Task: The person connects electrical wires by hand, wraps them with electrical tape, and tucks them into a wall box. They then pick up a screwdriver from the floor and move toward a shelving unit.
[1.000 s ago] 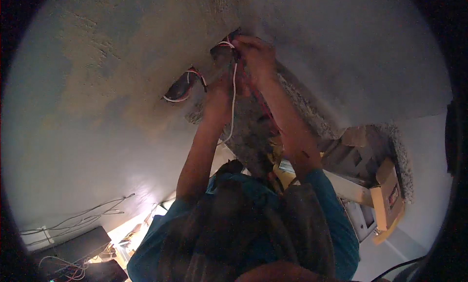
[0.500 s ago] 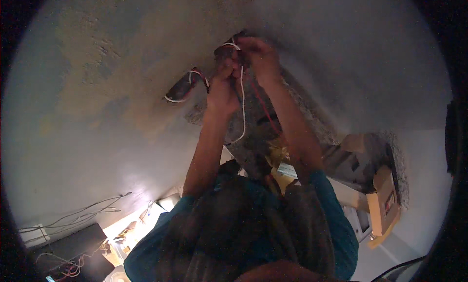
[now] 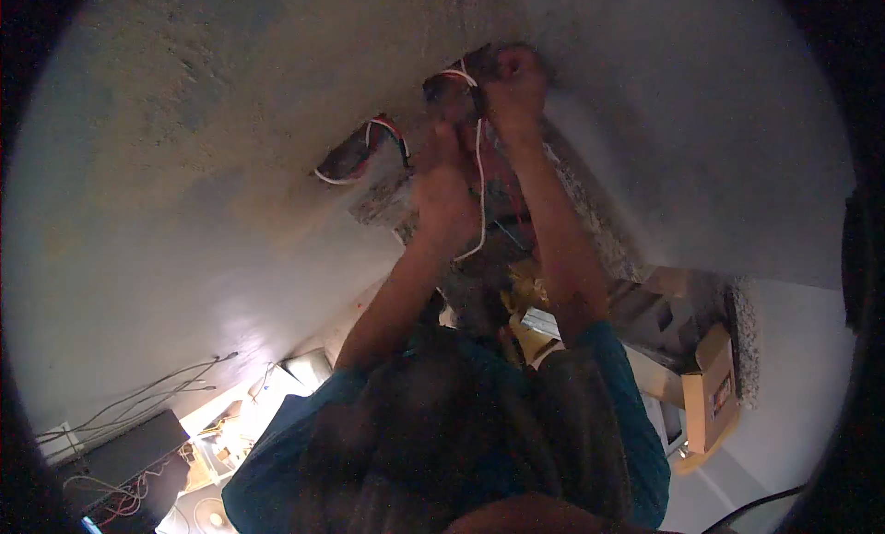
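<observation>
Two ragged recesses in the plastered surface hold white, red and dark wires: a left one (image 3: 350,151) and an upper one (image 3: 447,96). My right hand (image 3: 516,96) is curled at the upper recess's right edge, beside the dark wire bundle; what it holds is hidden. My left hand (image 3: 444,188) is raised just below that recess, its fingers smeared, so its grip is unclear. A white wire (image 3: 482,174) hangs between my hands in a long loop, with red wires (image 3: 520,207) behind it.
A rough chipped channel (image 3: 599,216) runs down to the right toward an open cardboard box (image 3: 710,391). Loose cables (image 3: 138,396) hang at lower left above a dark panel (image 3: 120,460), beside brightly lit clutter. A silver bar (image 3: 539,322) is behind my body.
Both hands and the recesses appear further right in the view. My right hand has moved up to the recess's right edge, and my left hand appears slightly lower.
</observation>
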`<state>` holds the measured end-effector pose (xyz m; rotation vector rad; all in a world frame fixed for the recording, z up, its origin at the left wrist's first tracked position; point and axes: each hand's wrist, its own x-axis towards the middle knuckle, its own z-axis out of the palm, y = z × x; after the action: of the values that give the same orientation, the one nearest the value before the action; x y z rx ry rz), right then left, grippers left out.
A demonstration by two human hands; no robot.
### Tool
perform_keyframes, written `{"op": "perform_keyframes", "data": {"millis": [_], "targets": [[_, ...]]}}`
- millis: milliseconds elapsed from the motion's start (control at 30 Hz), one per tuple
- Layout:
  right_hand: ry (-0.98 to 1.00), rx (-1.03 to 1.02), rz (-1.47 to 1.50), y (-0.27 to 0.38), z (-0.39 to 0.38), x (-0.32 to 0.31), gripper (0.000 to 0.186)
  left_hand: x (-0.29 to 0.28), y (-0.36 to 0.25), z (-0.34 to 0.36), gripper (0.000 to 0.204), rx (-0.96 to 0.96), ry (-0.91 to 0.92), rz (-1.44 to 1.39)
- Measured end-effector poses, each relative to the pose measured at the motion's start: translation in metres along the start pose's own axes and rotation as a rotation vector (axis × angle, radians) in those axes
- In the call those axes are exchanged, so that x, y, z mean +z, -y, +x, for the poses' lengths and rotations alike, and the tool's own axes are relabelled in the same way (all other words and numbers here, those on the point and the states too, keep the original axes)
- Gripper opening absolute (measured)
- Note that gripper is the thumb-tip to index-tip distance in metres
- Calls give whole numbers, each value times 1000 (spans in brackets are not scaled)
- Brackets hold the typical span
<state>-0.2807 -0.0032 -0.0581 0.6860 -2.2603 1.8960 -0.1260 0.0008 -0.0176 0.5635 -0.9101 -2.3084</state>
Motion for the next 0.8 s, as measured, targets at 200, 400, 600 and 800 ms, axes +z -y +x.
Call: {"op": "perform_keyframes", "data": {"millis": [200, 400, 600, 800], "targets": [[55, -8, -86, 18, -4, -4, 49, -11, 11, 3, 26, 50, -93, 236], [94, -148, -169, 27, -3, -14, 34, -2, 0, 4, 23, 68, -100, -29], [106, -370, -306, 22, -1, -8, 18, -13, 5, 13, 26, 62, -27, -32], [3, -390, -242, -8, 2, 1, 14, -18, 0, -3, 25, 397, -111, 910]]}}
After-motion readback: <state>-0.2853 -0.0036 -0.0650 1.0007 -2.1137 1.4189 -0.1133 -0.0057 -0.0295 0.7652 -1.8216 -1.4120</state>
